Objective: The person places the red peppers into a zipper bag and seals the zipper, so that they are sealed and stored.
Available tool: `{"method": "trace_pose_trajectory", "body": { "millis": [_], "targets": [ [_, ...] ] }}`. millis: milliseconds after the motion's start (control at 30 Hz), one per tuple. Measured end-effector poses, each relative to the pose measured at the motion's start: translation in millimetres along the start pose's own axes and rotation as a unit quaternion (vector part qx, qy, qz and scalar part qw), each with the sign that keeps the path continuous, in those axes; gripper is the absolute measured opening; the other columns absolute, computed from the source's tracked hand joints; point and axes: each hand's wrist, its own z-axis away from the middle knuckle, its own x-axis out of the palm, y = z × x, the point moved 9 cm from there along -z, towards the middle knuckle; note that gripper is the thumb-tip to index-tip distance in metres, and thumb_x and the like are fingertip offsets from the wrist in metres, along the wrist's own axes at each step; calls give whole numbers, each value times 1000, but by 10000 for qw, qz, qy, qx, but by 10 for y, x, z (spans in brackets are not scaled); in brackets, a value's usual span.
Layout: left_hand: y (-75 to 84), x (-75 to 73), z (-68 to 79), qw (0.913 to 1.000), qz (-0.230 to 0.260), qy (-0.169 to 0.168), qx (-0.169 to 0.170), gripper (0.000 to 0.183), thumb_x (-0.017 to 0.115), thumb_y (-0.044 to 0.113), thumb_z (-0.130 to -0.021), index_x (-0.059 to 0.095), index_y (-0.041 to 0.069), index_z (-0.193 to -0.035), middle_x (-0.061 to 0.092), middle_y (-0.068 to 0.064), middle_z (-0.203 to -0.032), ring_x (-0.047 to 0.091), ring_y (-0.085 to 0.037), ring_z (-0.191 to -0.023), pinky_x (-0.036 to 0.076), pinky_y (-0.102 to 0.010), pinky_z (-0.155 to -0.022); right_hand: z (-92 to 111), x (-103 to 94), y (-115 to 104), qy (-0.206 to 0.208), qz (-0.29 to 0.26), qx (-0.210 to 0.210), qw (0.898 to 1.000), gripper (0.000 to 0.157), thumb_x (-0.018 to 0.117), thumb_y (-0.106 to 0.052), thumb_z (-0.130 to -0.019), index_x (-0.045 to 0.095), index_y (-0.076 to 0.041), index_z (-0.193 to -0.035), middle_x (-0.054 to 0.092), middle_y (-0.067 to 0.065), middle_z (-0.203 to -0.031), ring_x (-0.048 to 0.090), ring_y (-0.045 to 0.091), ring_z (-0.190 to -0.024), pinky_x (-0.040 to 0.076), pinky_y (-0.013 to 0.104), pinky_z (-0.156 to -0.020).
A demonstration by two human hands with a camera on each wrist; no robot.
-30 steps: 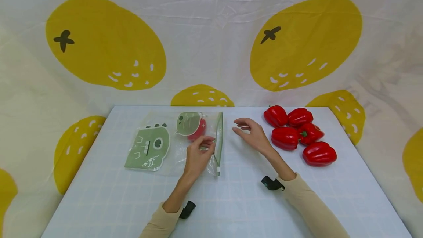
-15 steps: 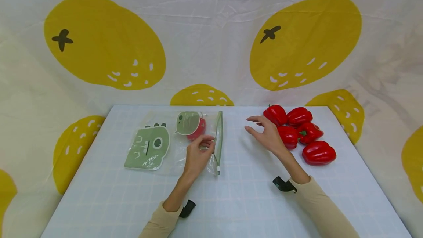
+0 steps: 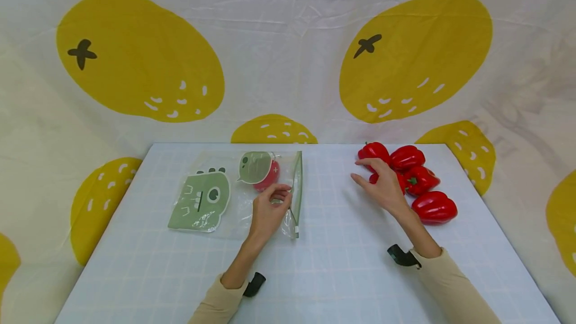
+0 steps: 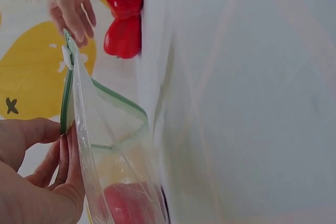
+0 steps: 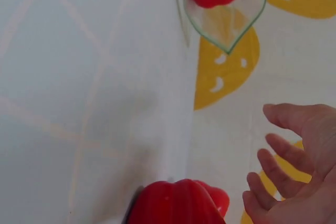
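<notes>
My left hand (image 3: pixel 270 211) pinches the green-edged rim of a clear zip bag (image 3: pixel 243 214) between thumb and fingers. In the left wrist view the lifted rim makes the bag's mouth (image 4: pixel 121 98) gape. One red bell pepper (image 3: pixel 268 176) lies inside, partly behind a green printed patch. My right hand (image 3: pixel 382 184) holds nothing; its thumb and fingers are spread apart in the right wrist view. It hovers in front of the loose red bell peppers and hides much of the nearest one (image 5: pixel 176 205). Whether it touches that pepper I cannot tell.
More red bell peppers sit at the right of the table: one at the back left (image 3: pixel 373 151), one behind (image 3: pixel 407 157), one with its green stem showing (image 3: pixel 422 180) and one nearer the front (image 3: pixel 434 207). A fruit-print cloth (image 3: pixel 283 64) hangs behind the table (image 3: pixel 315 274).
My right hand has moved rightward from beside the bag to the loose peppers, its fingers still apart. The left hand keeps its pinch on the bag's rim in the same place.
</notes>
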Motion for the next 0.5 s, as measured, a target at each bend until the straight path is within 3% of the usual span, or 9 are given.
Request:
{"method": "trace_pose_trajectory", "body": {
  "millis": [500],
  "targets": [
    [2,3,0,10000,-22,-4,-37,14,74,2,-91,74,2,-105,72,-10,-93,69,-23,-84,59,-20,-73,196,-250,238,6,647,116,9978,52,85,-7,-81,63,-2,-128,58,24,-132,46,44,-127,46,72,-96]
  ]
}}
